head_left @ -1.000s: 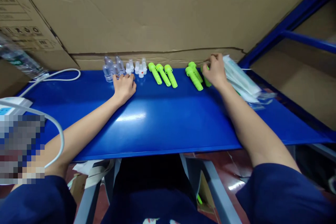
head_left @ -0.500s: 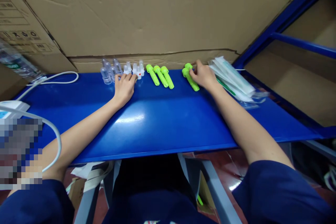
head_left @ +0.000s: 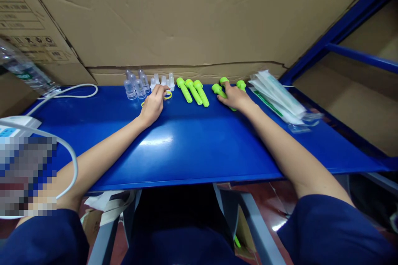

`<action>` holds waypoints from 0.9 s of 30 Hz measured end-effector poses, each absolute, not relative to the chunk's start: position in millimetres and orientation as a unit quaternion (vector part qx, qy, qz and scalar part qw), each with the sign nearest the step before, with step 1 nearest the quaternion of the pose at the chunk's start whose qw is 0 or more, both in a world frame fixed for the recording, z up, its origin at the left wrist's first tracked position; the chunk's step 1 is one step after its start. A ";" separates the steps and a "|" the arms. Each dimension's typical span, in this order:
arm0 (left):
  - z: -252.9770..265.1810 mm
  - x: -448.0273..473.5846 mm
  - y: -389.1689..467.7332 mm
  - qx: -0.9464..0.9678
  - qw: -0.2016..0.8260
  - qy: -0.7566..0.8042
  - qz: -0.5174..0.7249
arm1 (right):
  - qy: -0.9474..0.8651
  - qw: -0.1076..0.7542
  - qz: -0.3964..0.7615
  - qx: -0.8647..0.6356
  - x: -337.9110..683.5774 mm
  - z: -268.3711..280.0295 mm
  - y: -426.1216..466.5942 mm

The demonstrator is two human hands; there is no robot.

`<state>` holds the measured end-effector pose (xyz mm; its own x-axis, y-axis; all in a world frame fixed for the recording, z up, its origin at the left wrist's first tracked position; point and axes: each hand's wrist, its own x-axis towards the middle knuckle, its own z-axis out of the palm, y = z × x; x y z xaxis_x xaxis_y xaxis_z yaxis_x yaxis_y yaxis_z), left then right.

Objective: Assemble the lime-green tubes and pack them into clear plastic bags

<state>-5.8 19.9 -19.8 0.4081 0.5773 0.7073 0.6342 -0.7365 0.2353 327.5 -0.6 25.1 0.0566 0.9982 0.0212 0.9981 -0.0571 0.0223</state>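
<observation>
My left hand (head_left: 154,104) is by the left group, fingers bent forward and slightly apart, with no object visibly gripped. Its fingertips are close to a yellow ring (head_left: 168,95); another yellow ring (head_left: 143,104) peeks out at its left side. Behind the fingers stand several small whitish translucent caps (head_left: 171,82), partly covered. My right hand (head_left: 236,97) is over lime-green flashlight-shaped pieces. Its thumb and index finger close around the leftmost lime-green piece (head_left: 219,90). Two more heads show around the hand, one at the back (head_left: 224,80) and one at the right (head_left: 241,85); their bodies are mostly hidden.
Several clear plastic domes (head_left: 136,85) stand at back left. Three lime-green pieces (head_left: 193,92) lie side by side between my hands. Wrapped white-green packets (head_left: 278,98) lie at right. A white cable (head_left: 74,91), power strip (head_left: 23,126) and plastic bottle (head_left: 27,72) occupy the left. Cardboard (head_left: 186,20) borders the back.
The lime-green pieces under my right hand have spread apart, one now showing to the right. My left hand's fingers have drawn closer together, and yellow rings show more clearly around it.
</observation>
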 end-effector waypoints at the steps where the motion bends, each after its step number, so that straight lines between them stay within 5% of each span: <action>1: -21.2 -6.0 21.3 -0.838 0.027 -0.354 -0.416 | 0.687 -0.001 0.017 0.726 327.6 24.6 -0.4; 19: -13.6 -2.8 11.8 -0.833 0.021 -0.407 -0.374 | 0.702 -0.035 0.047 0.710 330.3 19.6 1.3; 27: -20.4 1.0 20.3 -0.775 -0.104 -0.361 -0.508 | 0.754 -0.179 0.097 0.624 302.5 23.5 -15.9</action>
<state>1.0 20.3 -20.4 0.2224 0.6654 0.7126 0.4538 -0.7175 0.5284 302.5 -15.9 23.5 -0.1570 0.9066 0.3916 0.9762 0.2026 -0.0776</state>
